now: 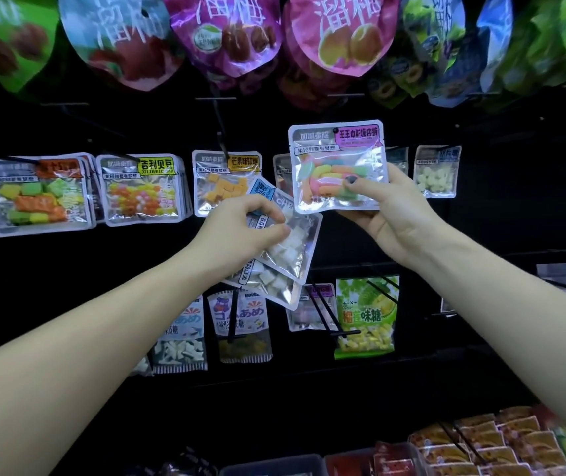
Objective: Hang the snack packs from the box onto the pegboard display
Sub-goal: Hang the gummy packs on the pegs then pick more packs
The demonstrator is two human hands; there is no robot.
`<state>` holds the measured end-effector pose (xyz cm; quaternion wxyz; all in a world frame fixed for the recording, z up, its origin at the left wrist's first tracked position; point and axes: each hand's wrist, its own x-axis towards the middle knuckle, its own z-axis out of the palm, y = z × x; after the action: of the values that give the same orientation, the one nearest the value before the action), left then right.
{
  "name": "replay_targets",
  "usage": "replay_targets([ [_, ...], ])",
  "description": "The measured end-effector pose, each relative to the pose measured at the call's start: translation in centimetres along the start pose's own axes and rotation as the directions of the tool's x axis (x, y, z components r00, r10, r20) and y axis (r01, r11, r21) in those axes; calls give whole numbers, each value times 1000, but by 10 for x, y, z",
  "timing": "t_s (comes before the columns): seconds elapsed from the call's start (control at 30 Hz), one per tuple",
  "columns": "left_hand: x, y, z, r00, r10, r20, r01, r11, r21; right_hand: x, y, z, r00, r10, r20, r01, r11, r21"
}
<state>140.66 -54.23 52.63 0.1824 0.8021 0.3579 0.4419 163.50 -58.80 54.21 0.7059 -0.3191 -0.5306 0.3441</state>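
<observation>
A: While your right hand (382,214) pinches the rainbow gummy pack (338,166) by its lower edge, thumb on the front and fingers curled behind, you're at the hanging step. The pack stands upright just above that hand, in front of the pegboard (497,207).

B: And your left hand (240,228)?

A: Its fingers are curled round the white cube packs (285,255), two of them as far as I can tell, fanned out and tilted, reaching down and to the right of the palm.

B: What does the next move call for?

A: I judge you need to line the dark hole at the top of the gummy pack with a peg. A dark spot sits there; whether a peg tip is already through it, I cannot tell.

B: How does the pack look?

A: Flat, clear-windowed, with a grey and pink label on top and bright pink, green and orange gummies inside. It's glossy, so keep the pinch firm.
</observation>
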Motion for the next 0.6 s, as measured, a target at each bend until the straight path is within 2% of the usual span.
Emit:
replay_targets([
  [0.33, 3, 4, 5, 999, 23, 36, -21, 998, -55, 24, 15, 4, 994, 97, -46, -96, 995, 41],
  [0.5, 8, -10, 8, 1000, 0, 31, -1, 999, 32, 59, 35, 3, 983, 135, -127, -129, 990, 55],
  [0.6, 10, -27, 13, 998, -20, 62, 20, 1000, 10, 83, 54, 2, 974, 144, -172, -137, 989, 53],
])
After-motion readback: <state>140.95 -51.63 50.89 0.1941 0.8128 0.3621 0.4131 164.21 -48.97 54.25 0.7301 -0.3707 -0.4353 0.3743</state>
